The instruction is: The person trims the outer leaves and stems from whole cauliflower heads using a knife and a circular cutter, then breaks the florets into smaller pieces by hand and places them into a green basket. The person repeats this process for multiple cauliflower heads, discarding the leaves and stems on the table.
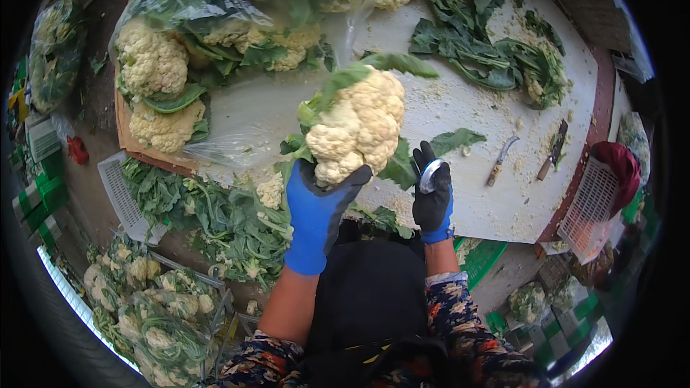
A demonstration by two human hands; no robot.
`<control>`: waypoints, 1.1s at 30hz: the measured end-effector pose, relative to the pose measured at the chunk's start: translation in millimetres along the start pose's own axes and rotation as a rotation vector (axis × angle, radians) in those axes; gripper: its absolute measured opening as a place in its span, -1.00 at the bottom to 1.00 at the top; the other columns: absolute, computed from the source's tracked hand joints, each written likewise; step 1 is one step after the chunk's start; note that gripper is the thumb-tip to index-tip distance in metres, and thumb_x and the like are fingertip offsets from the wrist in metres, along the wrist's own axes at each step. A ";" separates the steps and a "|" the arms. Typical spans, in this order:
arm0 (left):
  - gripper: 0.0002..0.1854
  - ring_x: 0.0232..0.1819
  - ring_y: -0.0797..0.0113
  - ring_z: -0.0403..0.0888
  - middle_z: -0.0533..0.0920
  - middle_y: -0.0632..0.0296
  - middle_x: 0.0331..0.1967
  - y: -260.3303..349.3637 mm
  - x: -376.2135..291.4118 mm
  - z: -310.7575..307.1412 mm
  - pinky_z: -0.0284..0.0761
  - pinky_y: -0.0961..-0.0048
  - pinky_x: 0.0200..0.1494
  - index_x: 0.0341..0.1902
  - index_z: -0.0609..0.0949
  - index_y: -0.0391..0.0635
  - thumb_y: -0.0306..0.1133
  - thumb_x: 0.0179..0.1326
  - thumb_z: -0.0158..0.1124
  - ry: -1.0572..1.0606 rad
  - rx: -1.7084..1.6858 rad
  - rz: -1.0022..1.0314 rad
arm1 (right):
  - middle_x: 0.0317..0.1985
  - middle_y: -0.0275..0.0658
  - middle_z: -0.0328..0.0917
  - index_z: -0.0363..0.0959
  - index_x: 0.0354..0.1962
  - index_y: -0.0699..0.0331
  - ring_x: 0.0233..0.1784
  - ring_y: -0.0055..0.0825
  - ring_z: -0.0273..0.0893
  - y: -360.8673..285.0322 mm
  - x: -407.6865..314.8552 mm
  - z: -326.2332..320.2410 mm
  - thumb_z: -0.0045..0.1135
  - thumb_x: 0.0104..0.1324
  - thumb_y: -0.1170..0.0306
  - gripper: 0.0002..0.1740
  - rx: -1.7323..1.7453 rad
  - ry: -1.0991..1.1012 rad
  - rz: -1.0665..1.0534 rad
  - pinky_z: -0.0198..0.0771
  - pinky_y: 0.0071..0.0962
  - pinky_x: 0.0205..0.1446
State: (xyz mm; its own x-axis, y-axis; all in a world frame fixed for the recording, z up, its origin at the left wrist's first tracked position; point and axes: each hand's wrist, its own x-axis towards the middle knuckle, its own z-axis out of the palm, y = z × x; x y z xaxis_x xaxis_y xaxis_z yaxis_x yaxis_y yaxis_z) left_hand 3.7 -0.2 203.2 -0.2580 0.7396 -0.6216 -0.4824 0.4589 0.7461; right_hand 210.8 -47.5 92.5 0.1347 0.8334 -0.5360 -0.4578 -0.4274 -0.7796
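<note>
My left hand (318,210), in a blue and black work glove, grips a large cream cauliflower head (358,126) from below, thumb at its lower right. Some green leaves remain at its upper and left sides. Just to the right, my right hand (433,191), gloved alike, holds a small round metallic object (430,176) against the fingers; its exact kind is unclear. A trimmed leaf (458,140) lies on the white tabletop beyond that hand. Further right rest a curved knife (501,161) and a second knife with a dark blade (553,151).
Clear plastic (232,5) covers cauliflowers at the back left. Cut leaves (469,48) and crumbs are spread over the white tabletop (485,210). Below its left edge are a leaf pile (232,226), a white crate (126,199) and bagged cauliflowers (161,318). A basket (587,199) stands at right.
</note>
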 end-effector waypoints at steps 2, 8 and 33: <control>-0.40 -0.05 0.33 0.62 0.56 0.21 0.07 -28.7 18.0 6.6 0.62 0.32 -0.10 0.21 0.45 -0.14 -0.32 0.10 0.48 -0.038 -0.042 -0.171 | 0.29 -0.21 0.37 0.27 0.30 0.35 0.27 -0.51 0.32 -8.7 12.3 -15.9 0.02 0.37 0.01 -0.28 -0.072 0.025 -0.044 0.20 -0.41 0.35; -0.50 0.00 0.26 0.60 0.58 0.24 0.05 -157.9 62.3 -27.5 0.65 0.15 -0.19 0.18 0.49 0.00 -0.17 0.19 0.37 0.021 -0.126 -0.387 | 0.19 -0.23 0.49 0.45 0.15 0.34 0.17 -0.49 0.43 -25.0 53.5 -22.2 0.25 0.32 0.24 -0.48 -0.461 0.123 -0.083 0.32 -0.44 0.27; -0.19 0.13 0.23 0.52 0.45 0.11 0.16 -126.9 102.3 1.7 0.57 0.34 0.06 0.31 0.23 -0.12 -0.60 -0.08 0.36 -0.015 0.220 -0.194 | -0.21 -0.22 0.65 0.57 -0.18 0.39 -0.17 -0.55 0.58 54.8 179.6 -59.7 0.16 0.35 0.07 -0.53 -0.389 -0.119 0.270 0.50 -0.44 0.01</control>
State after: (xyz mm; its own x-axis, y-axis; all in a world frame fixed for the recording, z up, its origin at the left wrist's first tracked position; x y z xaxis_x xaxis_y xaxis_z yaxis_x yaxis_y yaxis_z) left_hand 40.0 18.1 45.3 -0.1654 0.6340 -0.7555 -0.3282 0.6870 0.6484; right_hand 262.4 57.9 -65.9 -0.0553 0.6991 -0.7129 -0.0969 -0.7144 -0.6930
